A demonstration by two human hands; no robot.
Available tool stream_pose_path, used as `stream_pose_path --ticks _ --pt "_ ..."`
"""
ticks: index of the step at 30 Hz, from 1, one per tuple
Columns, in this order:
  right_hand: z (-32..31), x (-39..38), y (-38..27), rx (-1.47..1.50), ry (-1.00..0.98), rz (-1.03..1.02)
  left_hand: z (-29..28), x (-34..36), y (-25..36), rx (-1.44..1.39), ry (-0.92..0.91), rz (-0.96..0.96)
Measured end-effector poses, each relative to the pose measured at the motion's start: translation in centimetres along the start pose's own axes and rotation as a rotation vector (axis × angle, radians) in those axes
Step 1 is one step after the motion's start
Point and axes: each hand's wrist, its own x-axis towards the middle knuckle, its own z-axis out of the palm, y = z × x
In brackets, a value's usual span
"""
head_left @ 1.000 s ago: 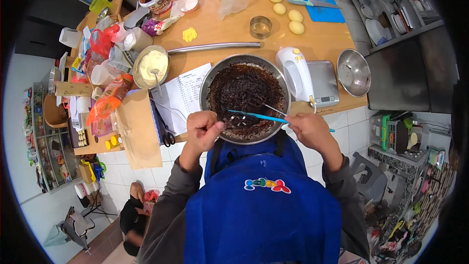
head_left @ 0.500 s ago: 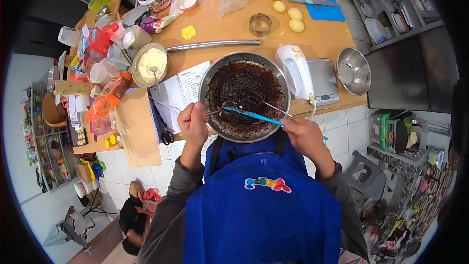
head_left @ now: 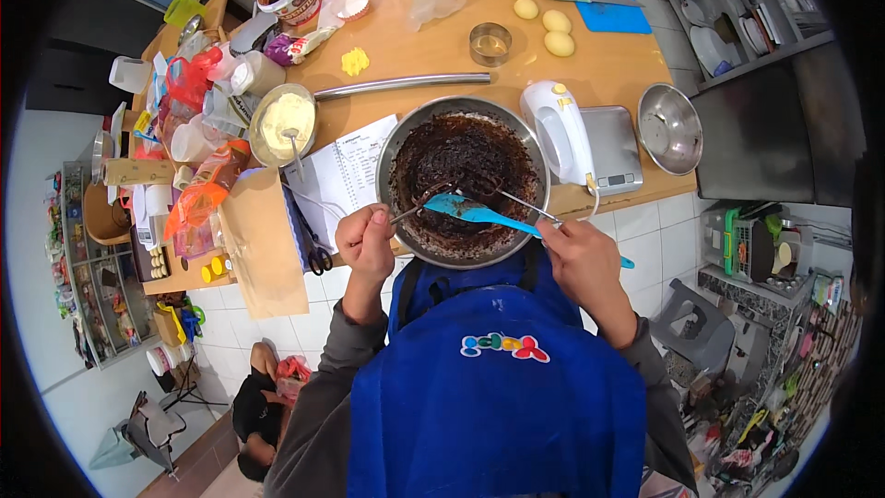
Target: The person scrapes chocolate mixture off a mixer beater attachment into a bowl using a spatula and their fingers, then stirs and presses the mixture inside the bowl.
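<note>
A steel bowl (head_left: 387, 143) stands at the table's near edge, holding a dark brown, sticky mixture (head_left: 461, 155). In my right hand (head_left: 583, 258) is a blue spatula (head_left: 475, 212); its blade reaches left over the bowl with its flat face showing. A thin metal beater (head_left: 525, 204) also runs from the mixture to the right hand, its shaft end by the fingers. My left hand (head_left: 367, 242) pinches the shaft of another beater (head_left: 407, 215) at the bowl's left rim. The beater heads are coated and partly hidden in the mixture.
A white hand mixer (head_left: 560, 134), a kitchen scale (head_left: 612, 152) and an empty steel bowl (head_left: 670, 129) stand to the right. Left lie papers (head_left: 355, 161), black scissors (head_left: 319, 259) and a bowl of pale cream (head_left: 285, 124). Dough balls (head_left: 525, 8) line the back. Someone sits lower left (head_left: 258, 410).
The spatula has turned from edge-on to showing its broad blade, beside the left beater. My right hand has shifted slightly right and down; the left hand is nearly still.
</note>
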Motion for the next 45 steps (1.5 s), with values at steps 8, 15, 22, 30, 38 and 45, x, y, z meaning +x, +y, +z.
stream_pose_path --ticks 8,15,22,30,38,45 --pt "-0.3 0.2 -0.5 0.041 -0.058 0.039 -0.3 0.0 0.5 0.271 -0.119 0.21" --pt "-0.1 0.3 -0.8 0.101 -0.066 0.073 -0.4 0.0 0.8 0.282 -0.116 0.196" --pt "0.6 0.4 -1.0 0.081 -0.04 0.051 -0.2 -0.5 0.5 0.3 -0.148 0.176" --pt "-0.6 0.2 -0.7 0.007 -0.02 0.058 -0.8 0.2 0.9 0.296 -0.251 0.255" --pt "-0.3 0.2 -1.5 0.005 -0.044 0.067 0.1 0.6 1.6 0.277 -0.256 0.375" --pt "-0.5 -0.1 -1.5 -0.01 -0.064 0.067 0.3 -0.1 1.2 0.261 -0.301 0.412"
